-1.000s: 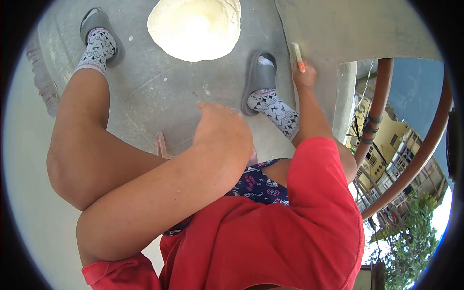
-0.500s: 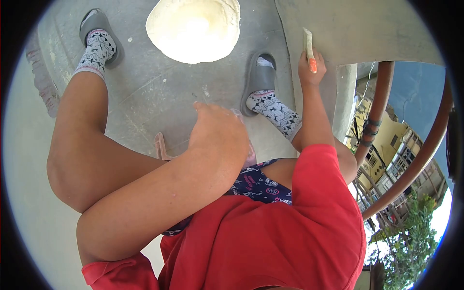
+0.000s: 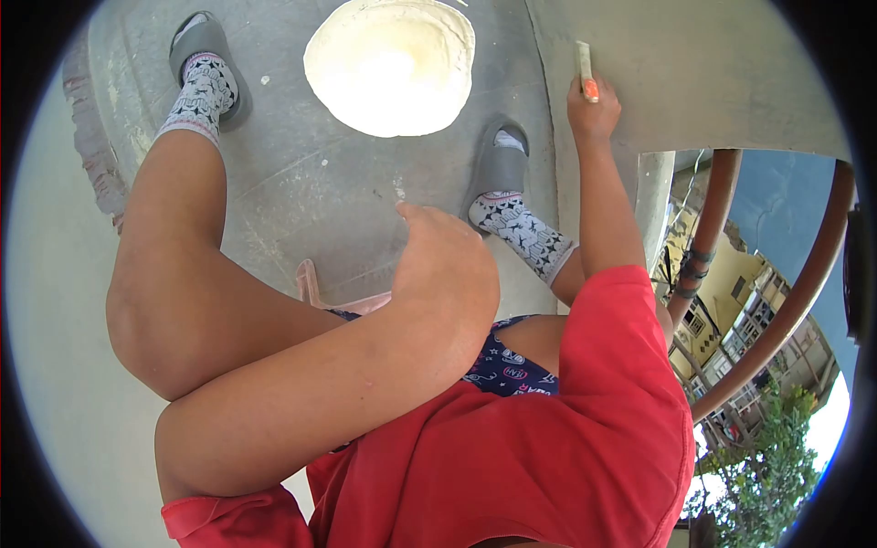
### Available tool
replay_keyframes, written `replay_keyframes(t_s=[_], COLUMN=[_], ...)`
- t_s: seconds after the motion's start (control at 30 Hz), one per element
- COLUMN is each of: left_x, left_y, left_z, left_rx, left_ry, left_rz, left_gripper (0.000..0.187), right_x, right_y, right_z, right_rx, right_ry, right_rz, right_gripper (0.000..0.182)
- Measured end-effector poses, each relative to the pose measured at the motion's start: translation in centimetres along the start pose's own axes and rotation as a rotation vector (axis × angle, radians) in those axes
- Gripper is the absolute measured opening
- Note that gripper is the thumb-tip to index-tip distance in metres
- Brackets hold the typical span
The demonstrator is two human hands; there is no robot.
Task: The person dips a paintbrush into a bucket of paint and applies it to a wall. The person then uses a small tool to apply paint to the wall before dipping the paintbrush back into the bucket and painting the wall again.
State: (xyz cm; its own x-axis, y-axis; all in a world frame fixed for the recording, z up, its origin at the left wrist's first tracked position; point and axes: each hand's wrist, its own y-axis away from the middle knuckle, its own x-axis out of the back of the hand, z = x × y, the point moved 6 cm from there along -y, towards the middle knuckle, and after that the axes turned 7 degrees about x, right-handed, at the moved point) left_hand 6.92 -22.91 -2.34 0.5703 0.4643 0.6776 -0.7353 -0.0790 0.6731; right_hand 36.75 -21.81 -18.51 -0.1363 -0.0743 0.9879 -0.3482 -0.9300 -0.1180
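My right hand (image 3: 594,114) is closed round a paintbrush (image 3: 586,71), pale along its length with an orange end. The brush lies close to the grey wall surface (image 3: 685,82) at upper right. My left hand (image 3: 448,251) is bent at the wrist above my lap. One fingertip or thumb points away from me, and the other fingers are hidden beneath the hand. A round whitish basin (image 3: 320,55) with a bright white inside stands on the floor ahead, between my feet and apart from both hands.
I sit low on a pinkish stool (image 3: 308,283), partly hidden. My feet in grey slides (image 3: 501,164) rest on the grey floor (image 3: 301,173). Brown curved railings (image 3: 804,292) stand at right, with buildings and a tree (image 3: 767,466) beyond.
The view has shifted slightly, so the basin and feet appear further right and mostly lower. My right hand still holds the brush near the wall, a little higher in view.
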Motion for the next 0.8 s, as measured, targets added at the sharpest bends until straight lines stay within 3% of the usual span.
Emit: replay_keyframes(t_s=[0.07, 0.2, 0.3, 0.37, 0.43, 0.5, 0.63, 0.7, 0.8], left_x=[0.5, 0.5, 0.2, 0.2, -0.1, -0.8, -2.1, -2.3, -3.0], left_y=[0.4, 0.8, 0.7, 0.6, 0.4, 0.1, -1.0, -1.2, -1.5], left_z=[-0.3, -0.1, -0.2, -0.3, -0.4, -0.4, -0.7, -0.6, -0.9], left_rx=[-0.01, -0.024, -0.023, -0.023, -0.068, -0.036, 0.032, 0.048, 0.05], left_ry=[-0.018, 0.006, 0.022, 0.035, 0.042, 0.045, 0.053, 0.043, 0.007], left_rz=[0.021, 0.03, 0.046, 0.046, -0.07, -0.038, -0.014, -0.011, 0.013], left_gripper=[0.026, 0.024, 0.021, 0.02, 0.018, 0.017, 0.016, 0.017, 0.017], right_x=[2.4, -1.3, -0.6, 2.7, 5.9, 6.4, 0.3, -2.6, 0.0], right_y=[0.4, 2.7, 3.9, 4.3, 6.0, 8.2, 12.9, 13.6, 12.9], right_z=[-0.6, -1.6, 1.2, 0.7, 0.4, 0.2, 1.2, 2.2, 2.8], right_rx=[-0.022, 0.076, -0.007, -0.021, -0.013, -0.005, 0.01, -0.047, -0.123], right_ry=[-0.103, -0.018, 0.034, 0.043, -0.069, -0.102, -0.087, 0.064, 0.026], right_rz=[0.145, 0.005, 0.044, 0.065, 0.254, 0.258, 0.056, -0.193, -0.064], right_gripper=[0.014, 0.012, 0.012, 0.012, 0.013, 0.014, 0.016, 0.016, 0.015])
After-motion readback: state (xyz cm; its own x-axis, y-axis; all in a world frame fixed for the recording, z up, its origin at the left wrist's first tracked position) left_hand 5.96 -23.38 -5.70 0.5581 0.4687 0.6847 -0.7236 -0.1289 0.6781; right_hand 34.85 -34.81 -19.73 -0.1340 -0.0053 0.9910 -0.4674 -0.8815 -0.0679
